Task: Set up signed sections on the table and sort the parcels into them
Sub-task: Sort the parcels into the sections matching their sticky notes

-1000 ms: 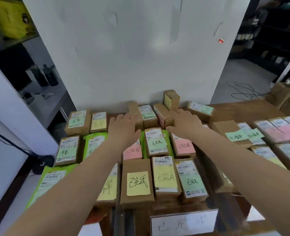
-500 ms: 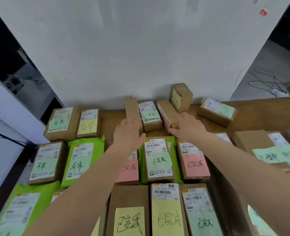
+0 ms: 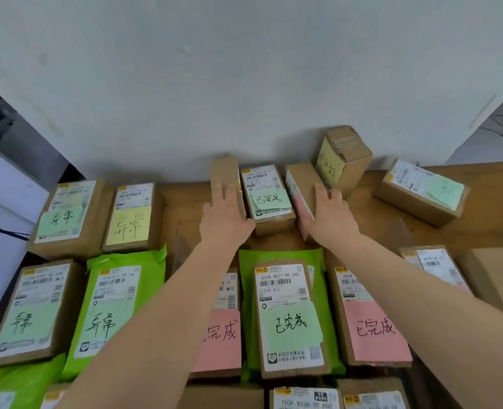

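Left hand (image 3: 225, 219) flat on a narrow brown box (image 3: 225, 180) near the far edge of the surface (image 3: 486, 228), fingers straight and spread, thumb against the near corner of a middle box (image 3: 266, 199) bearing a green note. Right hand (image 3: 330, 215) laid on a tilted box (image 3: 303, 184) with a pink note on its side, fingers straight, pressing rather than gripping. Both hands apart, bracketing the middle box; three boxes side by side against the white wall (image 3: 244, 78).

Just behind the right hand, upright box (image 3: 344, 154) with yellow note, leaning on the wall. Farther right along the far edge, single box (image 3: 421, 191) with green note, set apart.

Far-left corner: two boxes, one with green note (image 3: 67, 214), one with yellow (image 3: 130, 216). Nearer, along the left edge: brown box (image 3: 34, 311) and green mailer (image 3: 114, 308), both with green notes.

Centre, nearer than the hands: box with pink note (image 3: 220, 329) partly under the left forearm, green mailer carrying a labelled box (image 3: 290, 317), then box with pink note (image 3: 368, 314). More parcels cut off at the near and right edges.
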A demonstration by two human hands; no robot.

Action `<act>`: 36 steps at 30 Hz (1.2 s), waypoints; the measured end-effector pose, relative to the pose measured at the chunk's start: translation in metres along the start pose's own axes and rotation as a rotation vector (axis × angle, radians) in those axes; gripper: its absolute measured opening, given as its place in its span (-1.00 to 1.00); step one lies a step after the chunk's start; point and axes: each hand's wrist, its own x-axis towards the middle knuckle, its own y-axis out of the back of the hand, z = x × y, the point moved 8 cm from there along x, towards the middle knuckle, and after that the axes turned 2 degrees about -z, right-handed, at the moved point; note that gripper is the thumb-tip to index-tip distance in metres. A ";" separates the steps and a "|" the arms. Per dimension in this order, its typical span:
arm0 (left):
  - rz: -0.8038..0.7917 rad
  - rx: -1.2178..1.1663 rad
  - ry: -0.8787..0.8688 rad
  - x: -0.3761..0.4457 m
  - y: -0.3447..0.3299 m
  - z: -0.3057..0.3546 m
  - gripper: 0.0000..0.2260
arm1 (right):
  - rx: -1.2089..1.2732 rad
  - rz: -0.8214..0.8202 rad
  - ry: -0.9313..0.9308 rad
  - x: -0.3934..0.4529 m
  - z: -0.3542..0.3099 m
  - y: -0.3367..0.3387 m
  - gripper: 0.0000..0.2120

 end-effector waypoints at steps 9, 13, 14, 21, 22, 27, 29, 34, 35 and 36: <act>0.308 -0.548 -0.074 -0.046 0.080 -0.015 -0.39 | 0.607 0.170 0.004 -0.037 0.015 0.063 -0.39; 0.362 -0.879 -0.044 -0.096 0.100 -0.019 -0.40 | 0.923 0.198 0.021 -0.083 0.011 0.091 -0.48; 0.359 -0.957 -0.024 -0.110 0.102 -0.020 -0.40 | 1.006 0.199 0.020 -0.097 0.010 0.097 -0.52; 0.345 -1.340 -0.050 -0.218 0.107 -0.016 -0.51 | 1.516 0.071 -0.017 -0.201 0.012 0.109 -0.63; 0.340 -1.373 -0.063 -0.232 0.106 -0.015 -0.53 | 1.553 0.063 -0.011 -0.216 0.012 0.110 -0.64; 0.341 -1.487 -0.109 -0.295 0.095 -0.018 -0.55 | 1.753 0.027 0.022 -0.280 0.014 0.109 -0.66; 0.335 -1.523 -0.124 -0.316 0.092 -0.019 -0.50 | 1.803 0.012 0.028 -0.301 0.016 0.106 -0.68; 0.329 -1.552 -0.154 -0.354 0.087 -0.024 -0.52 | 1.833 -0.025 0.061 -0.342 0.019 0.100 -0.75; 0.324 -1.546 -0.163 -0.361 0.087 -0.024 -0.52 | 1.831 -0.029 0.067 -0.348 0.019 0.099 -0.72; 0.315 -1.543 -0.175 -0.366 0.087 -0.023 -0.51 | 1.829 -0.030 0.070 -0.354 0.020 0.097 -0.68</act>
